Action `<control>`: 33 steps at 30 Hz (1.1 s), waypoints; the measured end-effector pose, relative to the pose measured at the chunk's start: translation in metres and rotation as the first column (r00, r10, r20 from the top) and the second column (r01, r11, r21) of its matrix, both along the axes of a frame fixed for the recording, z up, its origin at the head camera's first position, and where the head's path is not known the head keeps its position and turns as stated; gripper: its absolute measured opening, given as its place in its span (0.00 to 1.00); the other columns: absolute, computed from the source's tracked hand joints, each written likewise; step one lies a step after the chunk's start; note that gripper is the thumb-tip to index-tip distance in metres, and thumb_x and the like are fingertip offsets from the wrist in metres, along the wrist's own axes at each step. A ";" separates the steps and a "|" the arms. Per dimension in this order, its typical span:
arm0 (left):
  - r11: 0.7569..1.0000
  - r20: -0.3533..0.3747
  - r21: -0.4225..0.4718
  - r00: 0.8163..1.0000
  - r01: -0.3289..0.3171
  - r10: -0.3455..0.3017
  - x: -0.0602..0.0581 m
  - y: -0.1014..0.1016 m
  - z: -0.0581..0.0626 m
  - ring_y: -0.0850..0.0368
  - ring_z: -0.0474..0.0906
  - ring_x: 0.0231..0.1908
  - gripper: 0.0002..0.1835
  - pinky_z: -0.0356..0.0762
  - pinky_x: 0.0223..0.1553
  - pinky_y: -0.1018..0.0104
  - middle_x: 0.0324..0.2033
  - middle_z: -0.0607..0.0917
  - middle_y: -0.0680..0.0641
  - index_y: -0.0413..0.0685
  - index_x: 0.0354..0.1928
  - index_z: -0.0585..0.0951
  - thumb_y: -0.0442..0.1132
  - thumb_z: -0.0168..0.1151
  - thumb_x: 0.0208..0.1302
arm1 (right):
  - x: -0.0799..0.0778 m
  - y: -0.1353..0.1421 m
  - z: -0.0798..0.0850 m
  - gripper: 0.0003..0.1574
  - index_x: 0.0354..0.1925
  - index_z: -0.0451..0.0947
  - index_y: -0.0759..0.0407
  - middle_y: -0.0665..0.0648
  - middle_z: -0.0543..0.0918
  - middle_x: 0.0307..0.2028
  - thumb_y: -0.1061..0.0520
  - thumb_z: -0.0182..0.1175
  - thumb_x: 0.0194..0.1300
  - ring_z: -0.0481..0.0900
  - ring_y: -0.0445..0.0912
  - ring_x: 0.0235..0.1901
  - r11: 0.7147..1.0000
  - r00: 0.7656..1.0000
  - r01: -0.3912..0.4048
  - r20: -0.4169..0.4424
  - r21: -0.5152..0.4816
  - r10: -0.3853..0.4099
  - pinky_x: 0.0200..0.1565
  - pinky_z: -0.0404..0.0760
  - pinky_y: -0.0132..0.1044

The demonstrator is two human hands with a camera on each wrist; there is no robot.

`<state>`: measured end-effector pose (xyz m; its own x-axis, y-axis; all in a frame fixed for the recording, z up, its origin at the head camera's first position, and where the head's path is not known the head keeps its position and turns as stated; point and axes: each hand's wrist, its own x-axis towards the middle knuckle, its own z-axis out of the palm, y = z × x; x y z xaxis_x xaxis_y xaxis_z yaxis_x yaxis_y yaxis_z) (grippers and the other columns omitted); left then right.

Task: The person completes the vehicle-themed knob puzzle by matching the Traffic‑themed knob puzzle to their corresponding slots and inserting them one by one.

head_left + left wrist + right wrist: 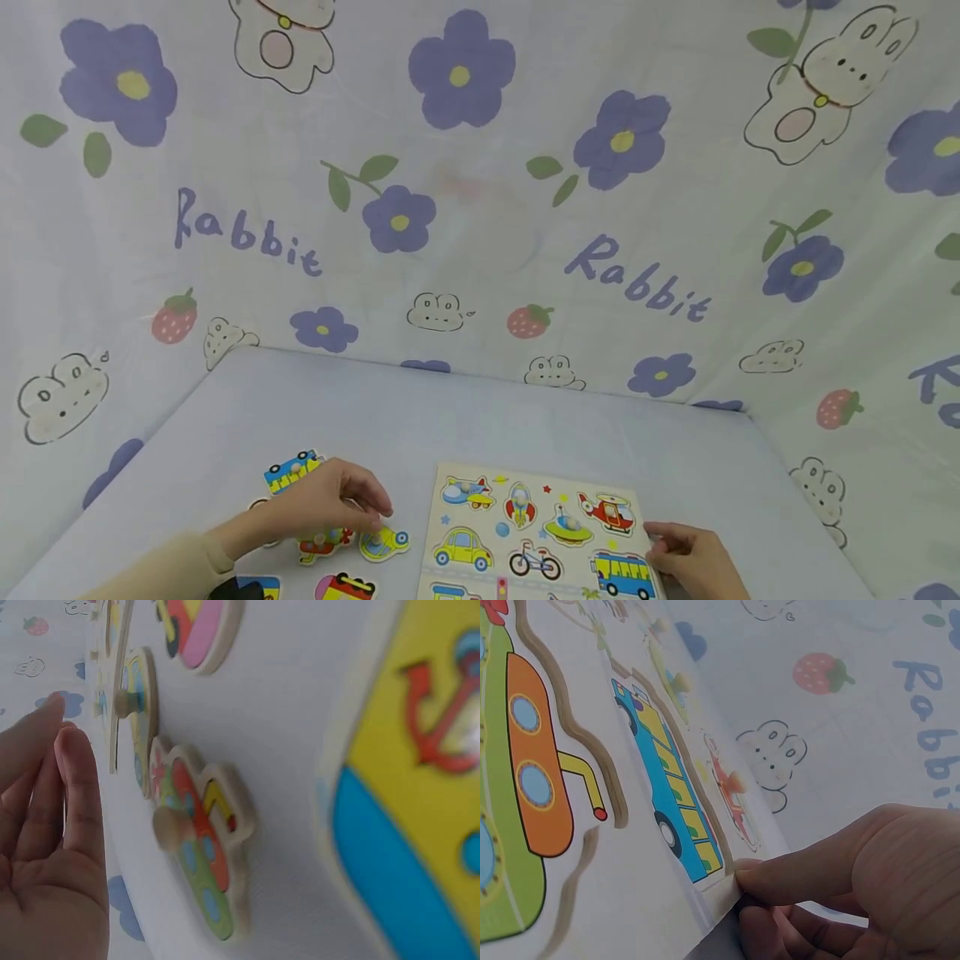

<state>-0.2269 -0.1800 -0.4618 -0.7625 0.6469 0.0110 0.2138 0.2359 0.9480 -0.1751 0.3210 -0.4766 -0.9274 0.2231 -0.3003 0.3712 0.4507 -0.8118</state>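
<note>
My left hand [330, 500] hovers over the loose wooden puzzle pieces, fingers loosely bent and holding nothing. Just by its fingertips lies a yellow car piece [386, 545], knob up. Below the palm is a green and red submarine piece [199, 847] with a round wooden knob. At the right, my right hand [693, 558] pinches the edge of a puzzle board [517, 467] between thumb and fingers. Knobbed plane [467, 493], rocket [520, 505], flying saucer [567, 527] and helicopter [609, 512] pieces sit in the board. The board's bus recess [671, 787] shows its printed picture.
Behind the left hand lies a loose bus piece [292, 473]. Nearer the front are a pink and red piece [341, 588] and a blue and yellow piece with an anchor [420, 817], partly cut off. A patterned cloth [480, 250] walls the white table [360, 408].
</note>
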 end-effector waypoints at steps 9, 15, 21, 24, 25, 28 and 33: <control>0.968 -0.015 -0.040 0.969 -0.248 0.248 0.015 0.004 -0.010 0.52 0.84 0.36 0.11 0.80 0.38 0.67 0.34 0.87 0.48 0.44 0.37 0.85 0.40 0.75 0.56 | 0.000 -0.003 0.005 0.27 0.55 0.77 0.74 0.61 0.77 0.31 0.73 0.65 0.55 0.75 0.52 0.32 1.000 1.000 -0.008 -0.013 0.014 0.009 0.36 0.82 0.43; 0.937 -0.045 -0.081 0.940 -0.341 0.338 0.024 0.007 -0.017 0.55 0.83 0.34 0.13 0.80 0.36 0.68 0.31 0.86 0.53 0.47 0.35 0.85 0.43 0.78 0.52 | 0.000 -0.003 0.003 0.28 0.55 0.77 0.74 0.61 0.77 0.31 0.73 0.66 0.54 0.75 0.52 0.32 1.000 1.000 -0.007 -0.020 0.012 0.008 0.36 0.82 0.43; 0.910 -0.109 -0.105 0.914 -0.400 0.390 0.031 0.010 -0.017 0.58 0.82 0.29 0.14 0.79 0.33 0.69 0.27 0.85 0.55 0.48 0.30 0.84 0.43 0.81 0.46 | 0.000 -0.001 0.002 0.27 0.55 0.77 0.74 0.61 0.77 0.31 0.73 0.65 0.55 0.75 0.52 0.32 1.000 1.000 -0.002 -0.014 0.009 0.002 0.35 0.81 0.43; 0.904 -0.127 -0.104 0.907 -0.414 0.400 0.034 0.013 -0.017 0.58 0.83 0.28 0.16 0.79 0.32 0.69 0.26 0.85 0.56 0.47 0.29 0.83 0.43 0.82 0.43 | 0.000 0.000 0.001 0.27 0.55 0.77 0.73 0.61 0.77 0.31 0.73 0.65 0.54 0.75 0.52 0.32 1.000 1.000 0.003 -0.009 0.007 -0.003 0.35 0.81 0.43; 0.902 -0.132 -0.107 0.905 -0.419 0.405 0.035 0.014 -0.017 0.59 0.83 0.28 0.16 0.79 0.31 0.69 0.25 0.85 0.56 0.47 0.29 0.83 0.43 0.82 0.43 | 0.000 0.000 0.001 0.27 0.55 0.77 0.73 0.61 0.77 0.31 0.73 0.65 0.54 0.75 0.52 0.32 1.000 1.000 0.007 -0.010 0.006 -0.007 0.35 0.82 0.43; 0.893 -0.155 -0.117 0.896 -0.435 0.416 0.035 0.017 -0.018 0.60 0.83 0.27 0.16 0.79 0.31 0.69 0.24 0.84 0.57 0.48 0.28 0.83 0.44 0.82 0.42 | 0.001 0.000 0.001 0.27 0.55 0.77 0.73 0.61 0.77 0.31 0.73 0.65 0.54 0.75 0.52 0.32 1.000 1.000 0.001 -0.021 0.001 -0.001 0.35 0.82 0.43; 0.884 -0.185 -0.112 0.883 -0.454 0.430 0.038 0.023 -0.018 0.61 0.82 0.25 0.15 0.79 0.30 0.69 0.23 0.84 0.57 0.48 0.27 0.82 0.42 0.82 0.42 | 0.002 -0.002 0.001 0.27 0.55 0.77 0.73 0.61 0.77 0.30 0.73 0.65 0.54 0.75 0.52 0.32 1.000 1.000 0.007 -0.023 -0.004 -0.007 0.35 0.82 0.43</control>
<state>-0.1892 -0.1575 -0.4798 -0.9661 0.2455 0.0796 0.1913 0.4742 0.8594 -0.1733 0.3193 -0.4755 -0.9327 0.2281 -0.2794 0.3551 0.4447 -0.8223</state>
